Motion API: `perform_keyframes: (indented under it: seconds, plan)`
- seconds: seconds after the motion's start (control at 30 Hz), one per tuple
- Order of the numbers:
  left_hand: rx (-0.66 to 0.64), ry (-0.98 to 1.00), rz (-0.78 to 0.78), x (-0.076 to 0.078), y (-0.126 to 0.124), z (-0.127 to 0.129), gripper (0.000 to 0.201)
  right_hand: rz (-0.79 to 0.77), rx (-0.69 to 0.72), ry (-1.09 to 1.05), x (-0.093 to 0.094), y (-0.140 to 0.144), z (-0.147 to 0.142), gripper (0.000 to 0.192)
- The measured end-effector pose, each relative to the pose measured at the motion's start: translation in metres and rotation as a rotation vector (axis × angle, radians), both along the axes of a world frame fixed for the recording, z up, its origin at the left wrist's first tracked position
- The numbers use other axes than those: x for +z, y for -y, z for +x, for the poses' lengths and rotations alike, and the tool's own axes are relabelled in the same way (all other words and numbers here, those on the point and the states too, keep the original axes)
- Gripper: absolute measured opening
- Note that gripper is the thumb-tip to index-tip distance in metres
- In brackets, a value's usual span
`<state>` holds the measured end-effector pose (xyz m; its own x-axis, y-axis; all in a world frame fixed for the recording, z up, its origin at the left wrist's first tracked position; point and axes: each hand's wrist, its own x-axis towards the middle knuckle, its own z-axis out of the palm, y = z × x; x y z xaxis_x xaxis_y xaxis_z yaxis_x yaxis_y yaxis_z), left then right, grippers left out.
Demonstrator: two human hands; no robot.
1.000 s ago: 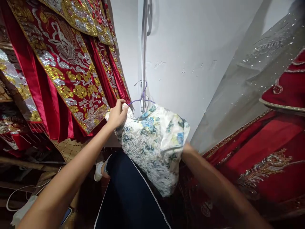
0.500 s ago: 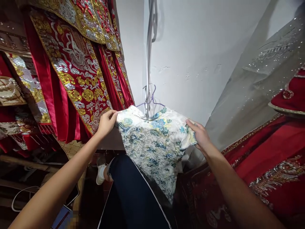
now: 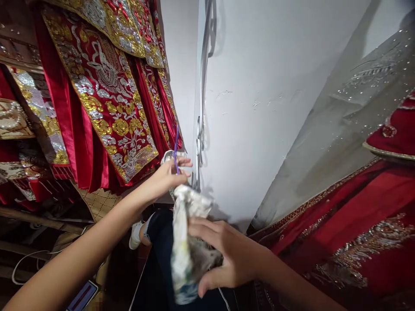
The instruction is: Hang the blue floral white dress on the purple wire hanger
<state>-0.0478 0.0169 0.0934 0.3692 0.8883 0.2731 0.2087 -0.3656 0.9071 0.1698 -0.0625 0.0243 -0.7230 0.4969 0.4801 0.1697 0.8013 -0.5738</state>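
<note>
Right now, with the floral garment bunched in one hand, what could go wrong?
The right hand squeezes the floral garment into a tight bundle, so the fabric may crease. The left hand pinches the thin purple hanger at its top; it might slip out or snag the red embroidered robes just beside it.

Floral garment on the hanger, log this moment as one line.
left hand: holds purple hanger | right hand: grips bunched floral garment | left: red embroidered robes | behind: white wall
</note>
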Motion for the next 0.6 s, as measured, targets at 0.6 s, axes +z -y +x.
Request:
perform_keyframes:
  seconds: [0.6]
  plan:
    - [0.079,-0.307,0.273,0.046,-0.021,-0.076,0.031,0.029,-0.515,-0.387,0.022,-0.158,0.037,0.029]
